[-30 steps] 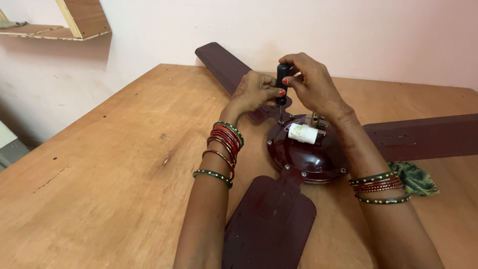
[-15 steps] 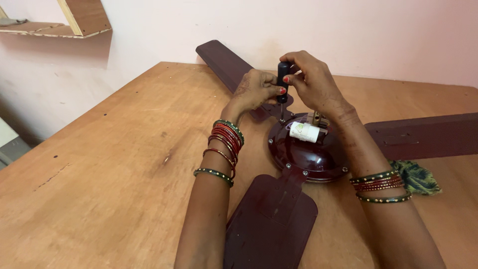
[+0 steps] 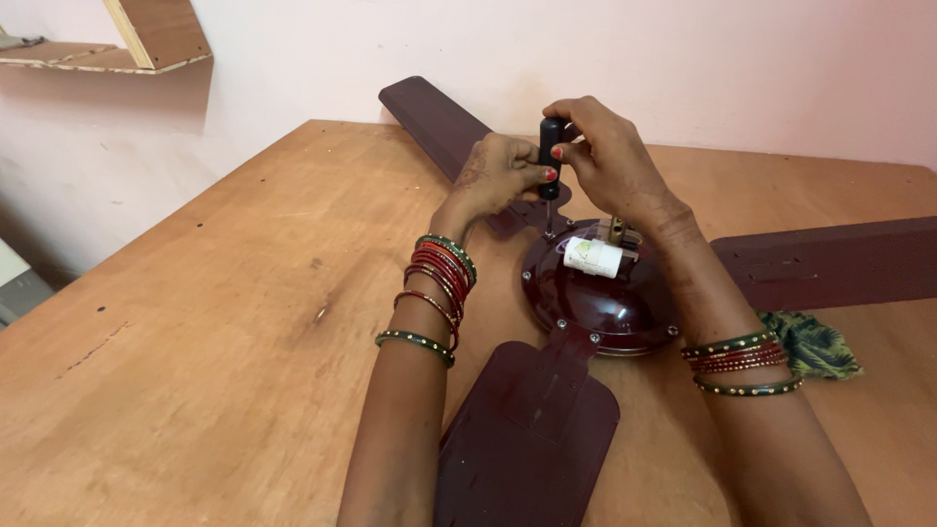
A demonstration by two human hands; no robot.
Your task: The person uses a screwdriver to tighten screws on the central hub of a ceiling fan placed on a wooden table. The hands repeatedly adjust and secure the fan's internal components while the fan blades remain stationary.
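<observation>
A black screwdriver point(image 3: 550, 146) is being gripped upright by both the left hand point(image 3: 500, 176) and right hand point(image 3: 607, 156), its tip being pressed onto a screw at the far rim of the maroon fan motor point(image 3: 607, 293), whose other rim screws are seated.

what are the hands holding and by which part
Both hands hold a screwdriver upright by its black handle: the right hand wraps the top, the left hand pinches lower down. Its thin shaft points down at the ceiling fan's motor housing.

Even, soft daylight; sharp focus throughout. Faint glare on the glossy maroon round metal fan housing point(image 3: 610, 303), lower centre-right.
</observation>
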